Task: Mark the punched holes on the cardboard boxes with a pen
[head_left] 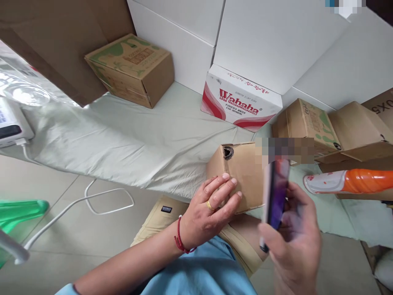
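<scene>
A plain cardboard box [250, 174] sits on a cloth-covered surface [147, 135], just in front of the white-and-red Wahaha carton [242, 100] on the person's side, a strip of cloth between them. Its walls look stiff enough to bear a palm but likely to give in the middle of a panel; its weight cannot be judged, as the inside does not show. Opposite side walls would offer the surest hold, well away from the corner hole [228, 153]. The phone [278, 200] — nearer the person than the carton and to its right — should be light, rigid, slick and easily cracked, best taken by its long edges.

The left hand [208, 213] lies on the box with fingers extended, gripping nothing; the right hand [296, 233] is closed around the phone. The box is matte brown, its hole dark and ragged at the rim. The phone, tilted almost edge-on and blurred, shows a dark purple face — its upper end is obscured.
</scene>
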{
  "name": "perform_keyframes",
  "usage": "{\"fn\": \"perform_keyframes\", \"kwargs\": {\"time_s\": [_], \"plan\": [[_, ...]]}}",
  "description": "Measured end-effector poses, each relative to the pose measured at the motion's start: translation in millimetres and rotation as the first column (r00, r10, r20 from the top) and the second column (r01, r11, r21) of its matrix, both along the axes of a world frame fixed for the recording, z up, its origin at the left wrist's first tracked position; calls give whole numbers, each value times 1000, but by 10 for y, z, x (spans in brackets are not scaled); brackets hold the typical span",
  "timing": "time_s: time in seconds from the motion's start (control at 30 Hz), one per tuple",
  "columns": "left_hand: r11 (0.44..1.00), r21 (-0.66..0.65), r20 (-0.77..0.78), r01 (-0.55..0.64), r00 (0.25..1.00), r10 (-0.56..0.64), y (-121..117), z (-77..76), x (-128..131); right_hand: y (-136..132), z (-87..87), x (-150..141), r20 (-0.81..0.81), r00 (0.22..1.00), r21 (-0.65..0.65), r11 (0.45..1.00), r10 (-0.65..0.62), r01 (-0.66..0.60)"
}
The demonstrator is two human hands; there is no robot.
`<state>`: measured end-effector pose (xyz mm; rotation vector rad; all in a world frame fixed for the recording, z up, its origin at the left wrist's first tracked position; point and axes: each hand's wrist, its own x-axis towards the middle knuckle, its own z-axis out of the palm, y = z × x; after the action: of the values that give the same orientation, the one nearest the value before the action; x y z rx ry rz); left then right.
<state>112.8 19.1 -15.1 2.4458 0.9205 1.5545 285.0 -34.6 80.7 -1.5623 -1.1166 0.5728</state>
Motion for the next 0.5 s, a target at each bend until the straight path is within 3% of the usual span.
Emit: {"fn": "perform_keyframes", "kwargs": {"time_s": [0.07, 0.17, 0.27, 0.33, 0.4, 0.5], "plan": [[1000, 11, -19, 12, 1000, -12, 35, 6, -89, -15, -41, 206, -72, 995, 77, 994, -69, 74], [999, 22, -26, 23, 999, -23, 93, -8, -312, 38, -252, 635, 3, 970, 78, 967, -242, 241], [1000, -11, 10, -10, 1000, 11, 133, -41, -619, 111, -641, 1097, 155, 939, -184, 925, -306, 332], [995, -78, 63, -58, 996, 62, 131, -75, -836, 122, -939, 1351, 256, 912, -390, 830, -319, 400], [971, -222, 134, -89, 984, 121, 101, -129, -1033, 98, -1210, 1535, 353, 882, -490, 741, -312, 459], [872, -481, 244, -86, 942, 228, 37, -253, -1258, 47, -1481, 1686, 425, 861, -538, 688, -278, 488]]}}
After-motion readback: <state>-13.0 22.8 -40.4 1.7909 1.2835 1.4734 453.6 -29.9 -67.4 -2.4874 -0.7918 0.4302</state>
